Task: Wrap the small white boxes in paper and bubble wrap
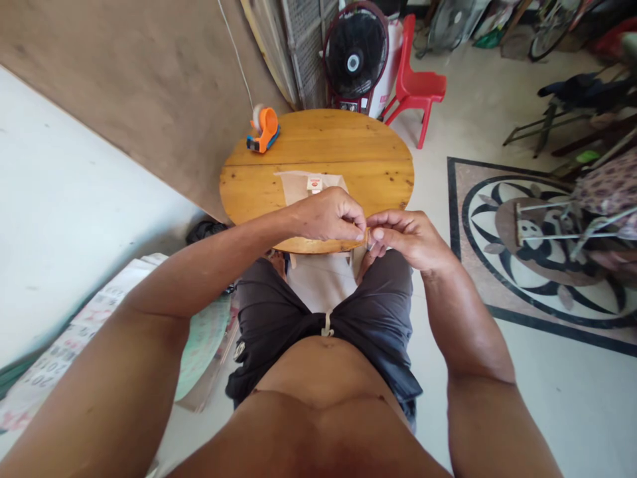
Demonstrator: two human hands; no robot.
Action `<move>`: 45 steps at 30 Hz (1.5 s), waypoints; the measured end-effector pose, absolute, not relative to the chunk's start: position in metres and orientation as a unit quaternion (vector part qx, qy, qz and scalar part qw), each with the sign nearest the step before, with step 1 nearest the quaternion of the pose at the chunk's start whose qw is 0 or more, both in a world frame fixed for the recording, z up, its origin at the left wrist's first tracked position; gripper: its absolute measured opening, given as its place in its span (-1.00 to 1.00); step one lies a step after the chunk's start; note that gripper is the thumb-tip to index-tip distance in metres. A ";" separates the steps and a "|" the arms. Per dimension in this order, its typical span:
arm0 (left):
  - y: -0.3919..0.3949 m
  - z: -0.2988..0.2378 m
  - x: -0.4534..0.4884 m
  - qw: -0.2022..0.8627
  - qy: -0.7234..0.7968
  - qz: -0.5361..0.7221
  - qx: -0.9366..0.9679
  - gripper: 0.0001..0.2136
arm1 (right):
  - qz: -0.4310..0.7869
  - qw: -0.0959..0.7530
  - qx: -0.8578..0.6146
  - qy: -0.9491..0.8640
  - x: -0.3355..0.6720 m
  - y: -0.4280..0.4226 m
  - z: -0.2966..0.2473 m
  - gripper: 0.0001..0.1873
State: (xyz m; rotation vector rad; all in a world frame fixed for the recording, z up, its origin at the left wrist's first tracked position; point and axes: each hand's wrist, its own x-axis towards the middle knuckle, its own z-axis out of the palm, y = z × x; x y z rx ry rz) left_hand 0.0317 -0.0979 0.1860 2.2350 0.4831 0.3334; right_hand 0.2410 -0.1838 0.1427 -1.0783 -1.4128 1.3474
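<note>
My left hand (334, 214) is closed in a pinch above the near edge of the round wooden table (381, 146). Its fingertips meet those of my right hand (407, 238), whose thumb presses toward bent fingers. Between the two sets of fingertips is a small, thin, orange-tinted piece (367, 237), mostly covered and too small to name. Just beyond my left hand, a small white box with red print (314, 183) sits on a pale, see-through sheet (294, 190) on the tabletop.
An orange and blue tape dispenser (266, 129) stands at the table's far left. Behind the table are a black fan (354, 56) and a red chair (421, 83). A folding stand (542, 229) is on the right. Printed papers (84, 332) lie at the lower left.
</note>
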 end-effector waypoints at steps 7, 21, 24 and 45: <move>-0.103 0.191 0.032 0.345 0.171 0.134 0.913 -0.89 | 0.568 0.397 -0.439 -0.572 0.239 -0.186 0.150 -0.59; -0.117 0.182 0.030 0.083 0.218 0.124 0.965 -0.78 | 0.440 0.401 -0.554 -0.582 0.231 -0.183 0.139 -0.79; -0.115 0.181 0.028 0.110 0.226 0.128 0.959 -0.79 | 0.387 0.399 -0.547 -0.626 0.231 -0.183 0.137 -0.83; -0.088 0.183 -0.026 0.571 0.285 0.139 0.757 -0.93 | 0.453 0.418 -0.425 -0.663 0.190 -0.156 0.151 -0.77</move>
